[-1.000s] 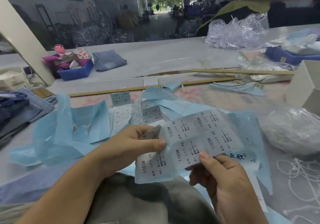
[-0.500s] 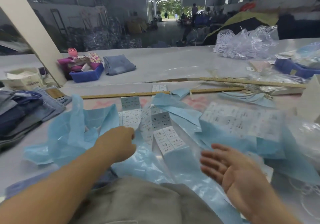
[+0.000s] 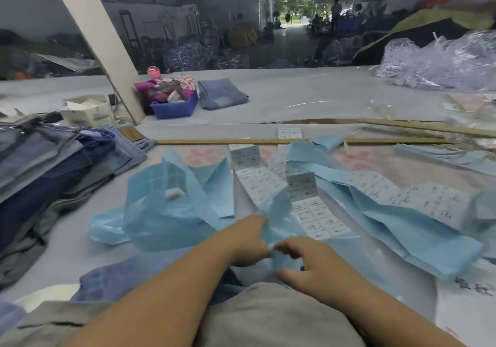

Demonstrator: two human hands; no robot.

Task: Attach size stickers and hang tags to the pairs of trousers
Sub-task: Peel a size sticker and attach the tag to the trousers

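Long blue backing strips with white size stickers lie tangled across the table in front of me. My left hand and my right hand meet at the near end of one blue strip, and both pinch it between fingers and thumb. Another sticker run trails off to the right on its blue backing. A grey pair of trousers lies under my forearms at the near edge, over a blue denim pair.
A stack of folded jeans fills the left side. Two wooden rulers lie across the table behind the strips. Further back stand a blue bin, a folded denim piece, a cardboard box and crumpled plastic bags.
I let go of the sticker sheet I held up with both hands; it now lies to the right. Both hands dropped and came together on a blue strip near me.
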